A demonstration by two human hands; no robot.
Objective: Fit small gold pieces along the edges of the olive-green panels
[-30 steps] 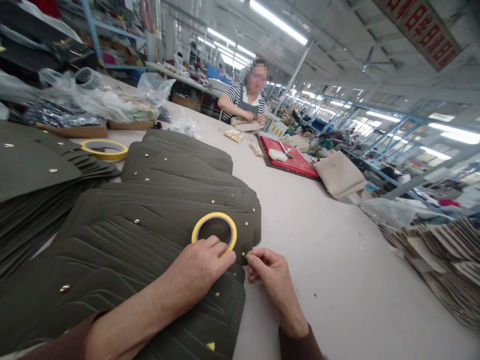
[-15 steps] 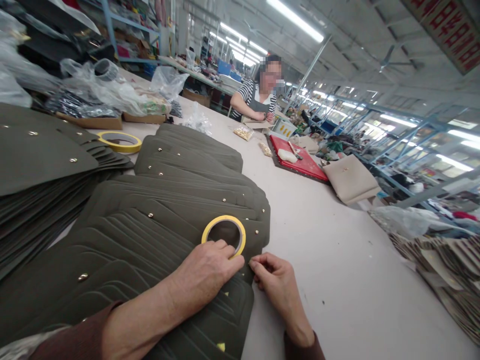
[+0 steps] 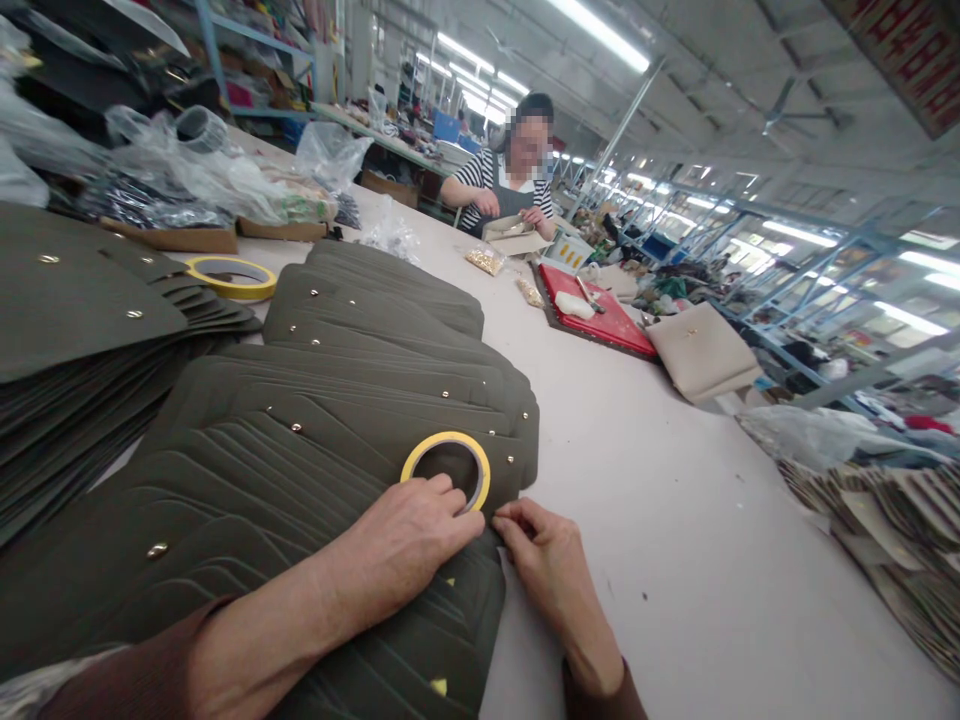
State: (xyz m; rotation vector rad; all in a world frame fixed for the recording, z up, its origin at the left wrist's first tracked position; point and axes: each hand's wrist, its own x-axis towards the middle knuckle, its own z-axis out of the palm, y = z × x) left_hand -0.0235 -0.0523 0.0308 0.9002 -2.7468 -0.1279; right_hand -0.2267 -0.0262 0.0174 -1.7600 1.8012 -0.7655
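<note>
My left hand (image 3: 424, 530) is closed around the near side of a roll of yellow tape (image 3: 448, 439), which stands tilted over overlapping dark olive panels (image 3: 247, 480). Small gold metal fittings (image 3: 297, 427) dot those panels. Close by on the right, my right hand (image 3: 546, 560) pinches thumb and forefinger together at the panels' edge; whatever lies between the fingertips is too small to make out. Little yellow bits (image 3: 439, 687) stick to the nearest panels, below my left wrist.
A second yellow tape roll (image 3: 232, 278) lies by another dark stack (image 3: 82, 290) at left. Across the table (image 3: 637, 480), a co-worker (image 3: 502, 185) handles a beige piece. Bags of gold parts (image 3: 484, 261), a red board (image 3: 592, 305) and beige panels (image 3: 900, 540) lie further right.
My hands and the tape roll keep almost the same place; the view shifts slightly. Across the table, the co-worker's hands have moved apart and the beige piece is raised.
</note>
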